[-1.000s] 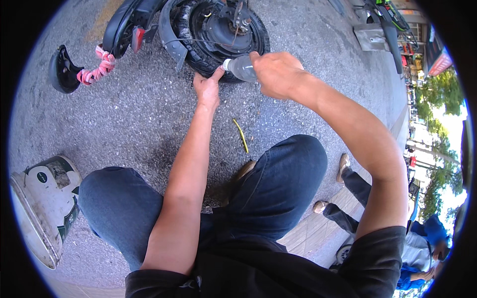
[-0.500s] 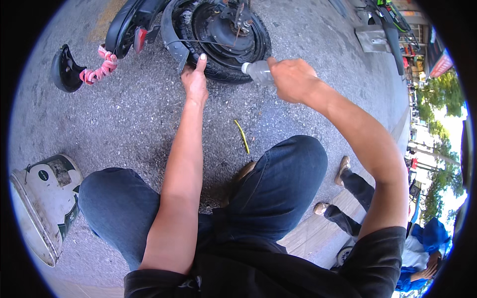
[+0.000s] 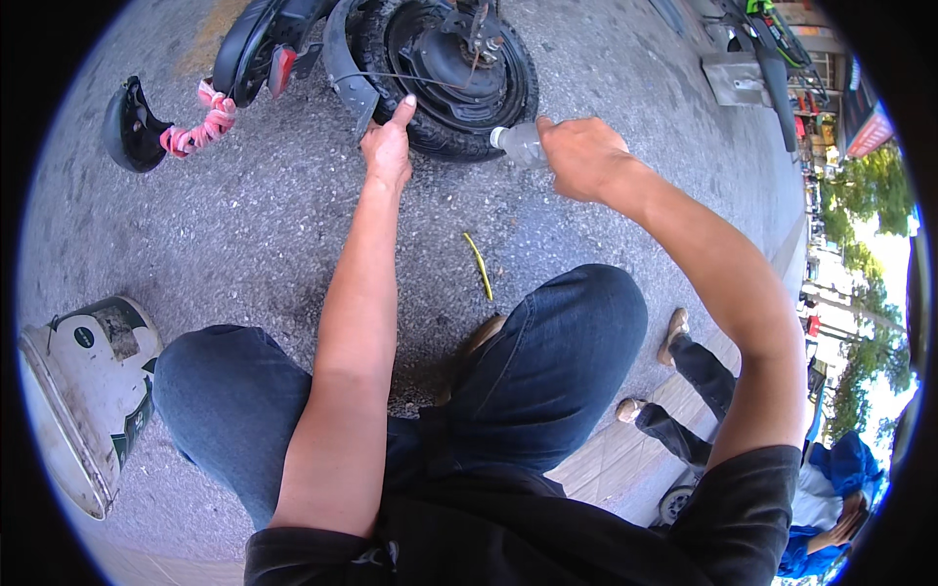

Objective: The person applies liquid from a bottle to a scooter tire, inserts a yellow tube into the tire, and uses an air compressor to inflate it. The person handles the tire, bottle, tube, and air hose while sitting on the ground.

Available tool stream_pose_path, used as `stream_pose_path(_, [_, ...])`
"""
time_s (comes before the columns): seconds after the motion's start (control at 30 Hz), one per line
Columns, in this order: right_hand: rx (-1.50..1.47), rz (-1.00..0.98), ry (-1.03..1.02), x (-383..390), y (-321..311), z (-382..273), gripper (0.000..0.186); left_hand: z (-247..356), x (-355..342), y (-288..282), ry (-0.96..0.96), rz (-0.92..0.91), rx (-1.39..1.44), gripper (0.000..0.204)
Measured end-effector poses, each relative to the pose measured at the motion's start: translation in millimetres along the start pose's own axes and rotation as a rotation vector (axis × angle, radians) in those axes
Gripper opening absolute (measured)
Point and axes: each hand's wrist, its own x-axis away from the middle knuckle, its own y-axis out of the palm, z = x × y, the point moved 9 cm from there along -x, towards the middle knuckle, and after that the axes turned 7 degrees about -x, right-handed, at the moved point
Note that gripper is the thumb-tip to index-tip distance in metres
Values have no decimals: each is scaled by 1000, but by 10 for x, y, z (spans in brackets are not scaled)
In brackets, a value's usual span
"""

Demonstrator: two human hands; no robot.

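Note:
A black tyre [image 3: 459,146] on a wheel lies ahead of me, with the dark hub [image 3: 459,61] in its middle. At its near left edge is my left hand [image 3: 388,156], closed on the tyre with the thumb laid along its side; most of its fingers are hidden. The grey mudguard [image 3: 354,83] curves beside that hand. My right hand [image 3: 586,156] grips a clear plastic bottle [image 3: 526,145], held sideways. The bottle's white cap [image 3: 497,138] points left, close to the tyre's near right edge. How much liquid is inside I cannot tell.
A dirty white bucket [image 3: 83,391] lies at the left. Farther off, a black helmet-like shell [image 3: 132,127] adjoins a pink twisted cloth [image 3: 200,132]. A yellow-green strip [image 3: 478,266] lies on the asphalt [image 3: 254,225]. Another person [image 3: 826,498] is at the lower right.
My right hand has drawn the bottle slightly right, its cap a little farther from the tyre's middle. The left hand stays on the tyre. The whole view has shifted slightly.

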Motion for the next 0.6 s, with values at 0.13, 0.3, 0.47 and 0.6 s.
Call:
stream_pose_path(0.13, [-5,41,-47,-26,-74,-113,41,-233,273,35,-66,33,33,61])
stream_pose_path(0.3, [9,131,-129,-104,-169,-288,41,-631,483,167,-125,5,86,54])
stream_pose_path(0.47, [33,61,-69,-106,-43,-138,40,-454,254,76,-198,4,-31,51])
stream_pose_path(0.6, [21,30,-6,-26,6,8,41,-70,19,20,-100,27,42,56])
